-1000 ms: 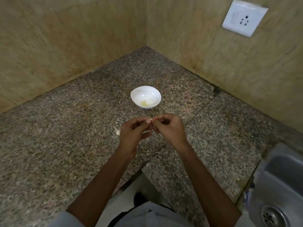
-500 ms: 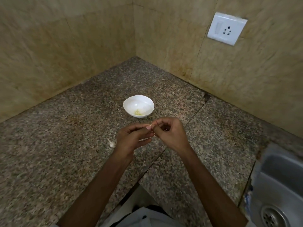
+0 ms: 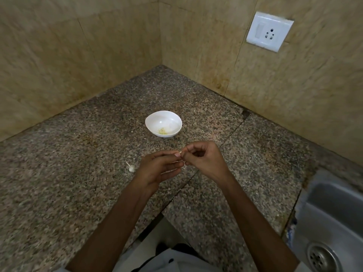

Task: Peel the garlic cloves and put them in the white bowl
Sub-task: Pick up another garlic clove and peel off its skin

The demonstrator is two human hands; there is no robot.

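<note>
We look down at a speckled granite counter [image 3: 68,193] set into a corner of tan tiled walls [image 3: 59,55], and our two hands meet just below the middle of the view. Our left hand [image 3: 157,169] reaches toward three o'clock with its fingers long and nearly straight and the thumb laid along the top. Our right hand [image 3: 204,161] faces it with its fingers curled in toward nine o'clock. Fingertips of both hands pinch the same small garlic clove [image 3: 184,166]. We see only a pale sliver of it where they touch, so we cannot tell how much skin is on it. Both hands are held above the counter, not resting on it. The white bowl [image 3: 155,118] stands at twelve o'clock from the hands, near them but apart, upright on the granite. A few small yellowish bits of peeled garlic [image 3: 162,131] lie in its bottom. At nine o'clock from the left hand, just beside it, a small white piece of garlic with a thin stalk [image 3: 131,168] lies on the counter. High on the right wall, at two o'clock, is a white switch and socket plate [image 3: 270,33]. At four o'clock a steel sink [image 3: 337,209] is let into the counter, its round drain [image 3: 321,258] at the lower edge.
</note>
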